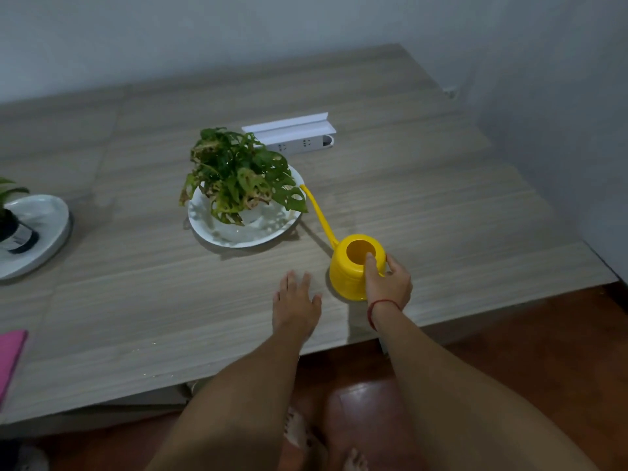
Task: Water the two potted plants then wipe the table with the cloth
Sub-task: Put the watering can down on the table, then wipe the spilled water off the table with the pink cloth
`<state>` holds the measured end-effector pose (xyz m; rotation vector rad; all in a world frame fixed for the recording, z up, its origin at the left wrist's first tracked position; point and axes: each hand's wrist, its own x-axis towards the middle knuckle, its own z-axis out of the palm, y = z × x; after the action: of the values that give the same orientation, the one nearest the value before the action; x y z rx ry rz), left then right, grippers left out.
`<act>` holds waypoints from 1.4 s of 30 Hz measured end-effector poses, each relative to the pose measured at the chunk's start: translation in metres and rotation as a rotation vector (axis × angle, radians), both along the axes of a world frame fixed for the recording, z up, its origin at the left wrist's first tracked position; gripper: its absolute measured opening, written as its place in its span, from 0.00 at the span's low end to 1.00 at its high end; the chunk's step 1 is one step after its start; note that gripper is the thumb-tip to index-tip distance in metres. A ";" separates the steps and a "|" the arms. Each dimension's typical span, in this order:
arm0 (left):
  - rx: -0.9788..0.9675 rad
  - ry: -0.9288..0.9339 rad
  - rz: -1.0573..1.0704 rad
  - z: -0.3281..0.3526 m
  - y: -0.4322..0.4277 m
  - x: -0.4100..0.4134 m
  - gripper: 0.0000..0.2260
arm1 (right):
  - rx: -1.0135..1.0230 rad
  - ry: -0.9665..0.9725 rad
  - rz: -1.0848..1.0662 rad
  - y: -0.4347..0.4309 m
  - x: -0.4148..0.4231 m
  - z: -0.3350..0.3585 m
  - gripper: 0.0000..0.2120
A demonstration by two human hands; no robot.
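In the head view, a pale wood-grain counter [390, 185] is seen from above, set against a grey wall. A yellow watering can [353, 271] is stood upright near the front right edge of the counter, its round opening facing up and its long thin spout [319, 215] angled up and to the left, the tip ending just beside the rim of a white plate [238, 237]. On that plate a potted plant [238, 175] with holed green and yellowed leaves is carried, roughly at the middle of the counter; its pot is mostly hidden by the foliage.

The can is grasped by the right hand [387, 283]: the thumb is laid over the rim of the opening and the fingers are wrapped around the far right side of the body. A red string is worn on that wrist. The left hand [295, 307] is laid open and flat on the counter just left of the can, fingers spread, nothing held.

At the far left edge a second potted plant [10, 215], in a dark pot, is partly cut off, stood on a grey-white dish [47, 232]. A pink cloth [10, 355] is lying at the lower left edge of the counter, well apart from both hands. Behind the central plant a white power strip [302, 144] is lying under a folded white card [289, 125]. Dark reddish floor is visible below the counter's front edge.
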<state>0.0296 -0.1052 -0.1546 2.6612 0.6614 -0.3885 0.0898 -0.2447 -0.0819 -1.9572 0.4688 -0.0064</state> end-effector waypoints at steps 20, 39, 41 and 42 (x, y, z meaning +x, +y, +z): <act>0.048 -0.095 0.323 0.103 0.123 -0.079 0.27 | -0.671 -0.095 0.782 0.125 -0.032 0.071 0.31; 0.067 -0.065 0.689 0.088 0.471 -0.361 0.23 | -0.710 -0.140 1.372 0.482 -0.276 0.024 0.27; 0.008 -0.047 0.687 0.077 0.490 -0.371 0.22 | -0.725 -0.090 1.380 0.500 -0.293 0.013 0.24; -0.011 -0.047 0.678 0.068 0.497 -0.374 0.22 | -0.730 -0.085 1.386 0.507 -0.300 0.006 0.22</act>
<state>-0.3449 0.3921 -0.0869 2.2399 1.4588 -0.1312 -0.2105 0.2621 -0.0763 -2.5745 -1.1554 0.6906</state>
